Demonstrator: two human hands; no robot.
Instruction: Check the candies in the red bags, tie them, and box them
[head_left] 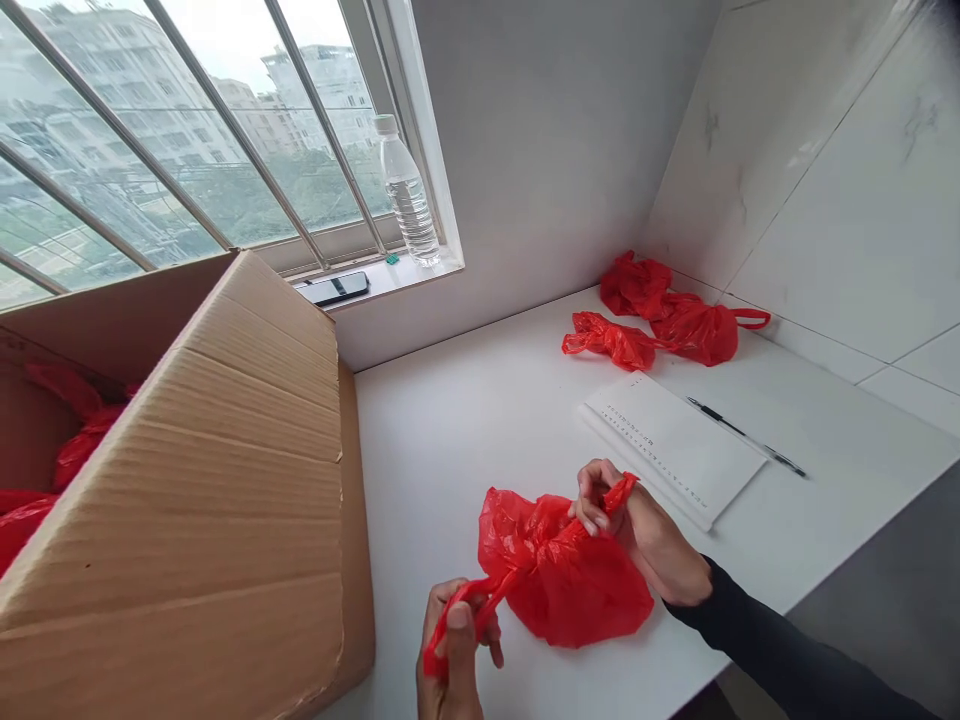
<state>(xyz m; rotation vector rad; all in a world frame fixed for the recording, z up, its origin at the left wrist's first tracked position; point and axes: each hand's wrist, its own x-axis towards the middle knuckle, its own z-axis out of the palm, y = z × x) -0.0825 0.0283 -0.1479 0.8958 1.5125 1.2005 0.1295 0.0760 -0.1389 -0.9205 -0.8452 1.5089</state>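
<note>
A red plastic bag (574,590) lies on the white tabletop in front of me, bunched up around contents I cannot see. My left hand (457,640) grips one of its twisted handles at the bag's lower left. At the upper right of the bag, my right hand (600,500) pinches the other handle. Between the two hands the neck of the bag is gathered and pulled tight; whether it is knotted I cannot tell. Beyond my right hand rests a white notebook (675,445) with a few handwritten lines, a pen (746,437) beside it.
An open cardboard box (225,480) stands on the left, with red plastic bags (82,440) inside. Several more red bags (667,310) sit against the tiled wall. On the windowsill are a water bottle (409,200) and a phone (334,289). Metal bars cross the window.
</note>
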